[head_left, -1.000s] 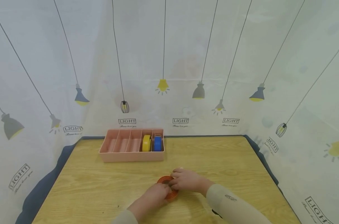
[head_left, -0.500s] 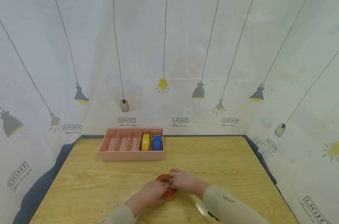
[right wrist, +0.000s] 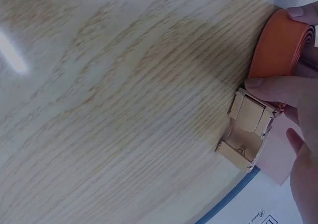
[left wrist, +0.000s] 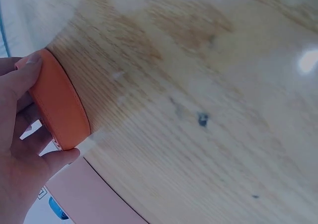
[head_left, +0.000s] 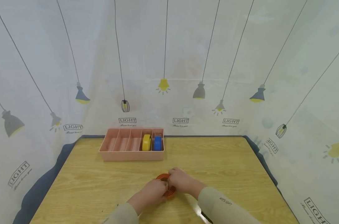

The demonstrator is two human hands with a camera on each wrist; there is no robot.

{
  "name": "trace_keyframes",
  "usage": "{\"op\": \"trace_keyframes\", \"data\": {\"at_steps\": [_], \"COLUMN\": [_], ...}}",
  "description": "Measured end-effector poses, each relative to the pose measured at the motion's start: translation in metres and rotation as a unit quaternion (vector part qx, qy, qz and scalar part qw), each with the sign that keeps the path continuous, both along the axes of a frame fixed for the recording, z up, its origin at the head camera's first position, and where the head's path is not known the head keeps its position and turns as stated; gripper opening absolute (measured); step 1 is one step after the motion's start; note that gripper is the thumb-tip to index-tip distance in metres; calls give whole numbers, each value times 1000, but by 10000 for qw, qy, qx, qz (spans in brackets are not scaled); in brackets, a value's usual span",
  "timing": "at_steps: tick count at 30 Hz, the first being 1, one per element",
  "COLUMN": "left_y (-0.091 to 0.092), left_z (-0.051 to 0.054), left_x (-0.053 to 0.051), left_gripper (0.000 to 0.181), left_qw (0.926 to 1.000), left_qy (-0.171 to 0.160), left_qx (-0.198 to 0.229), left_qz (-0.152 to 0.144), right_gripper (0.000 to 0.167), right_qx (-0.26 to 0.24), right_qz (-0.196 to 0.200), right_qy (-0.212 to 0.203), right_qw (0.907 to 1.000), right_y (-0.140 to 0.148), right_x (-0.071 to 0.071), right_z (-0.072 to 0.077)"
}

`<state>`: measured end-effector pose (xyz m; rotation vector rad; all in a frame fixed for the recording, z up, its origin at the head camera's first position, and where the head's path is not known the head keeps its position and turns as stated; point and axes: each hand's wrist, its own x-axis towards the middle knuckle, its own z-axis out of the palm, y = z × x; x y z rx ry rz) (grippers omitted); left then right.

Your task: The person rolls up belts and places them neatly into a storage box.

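Observation:
A rolled-up orange belt [head_left: 162,177] stands on its edge on the wooden table, its coils facing up in the head view. My left hand [head_left: 153,190] grips its left side; in the left wrist view, the thumb and a finger press against the belt's smooth outer face [left wrist: 62,107]. From the right, my right hand [head_left: 182,181] holds the same roll, fingers reaching into the coil's middle. A gold buckle [right wrist: 248,113] juts from the roll beside the right fingers in the right wrist view. Both hands partly cover the coil.
Behind the hands sits a pink divided box [head_left: 133,156]. A yellow rolled belt [head_left: 146,142] and a blue rolled belt [head_left: 157,142] occupy its two right compartments. A lamp-patterned white curtain [head_left: 186,62] encloses the table's [head_left: 214,155] back and sides.
The right hand has shifted slightly left, and its fingers now bend more into the coil, close against the left hand. The orange roll stays at nearly the same spot.

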<state>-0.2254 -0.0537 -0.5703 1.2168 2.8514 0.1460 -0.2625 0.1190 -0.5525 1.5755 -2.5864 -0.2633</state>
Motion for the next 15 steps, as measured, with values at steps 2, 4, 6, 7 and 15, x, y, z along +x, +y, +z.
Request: {"op": "trace_keyframes", "data": {"at_steps": [2,4,6,7,15], "left_y": [0,0,0,0,0], "left_z": [0,0,-2,-2,-6], "left_x": [0,0,-1,-1,-4], "left_gripper": [20,19,19,18,19], "left_qw": [10000,10000,9999,9999,9999], "left_qy": [-53,40,66,29,-14], "left_qx": [33,67,101,123,105], "left_qz": [8,-21,-24,-12,-51], "right_gripper": [20,20,21,20,22], "right_qx": [-20,41,102,140,276], "right_qz": [-44,-95,-144,-156,-51], "right_qy": [-12,-11,-20,12,275], "right_qw": [10000,9999,9998,9998,9992], "right_y": [-1,-1,-2,-2,-3], "right_x": [0,-1,-1,-1,-3], "right_z": [1,2,2,2,-2]}}
